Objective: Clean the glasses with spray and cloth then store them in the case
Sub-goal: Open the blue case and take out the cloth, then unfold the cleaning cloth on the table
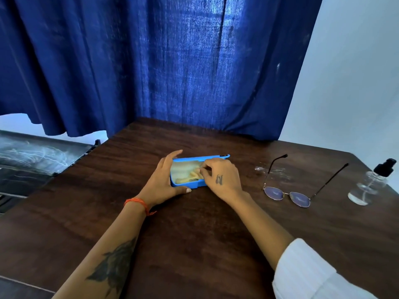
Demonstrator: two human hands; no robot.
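The left hand (164,182) clasps the case (194,184), thumb near, fingers far. Just beside it, the right hand (221,178) pinches the cloth (188,178).

Hiding the right end of the case (194,184) beneath the right hand (222,180). Covering part of the cloth (190,176) under curled fingertips (204,170).

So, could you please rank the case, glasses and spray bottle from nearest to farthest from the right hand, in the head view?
1. Case, centre: the right hand reaches into it, pinching the cloth.
2. Glasses, to the hand's right.
3. Spray bottle, far right, beyond the glasses.
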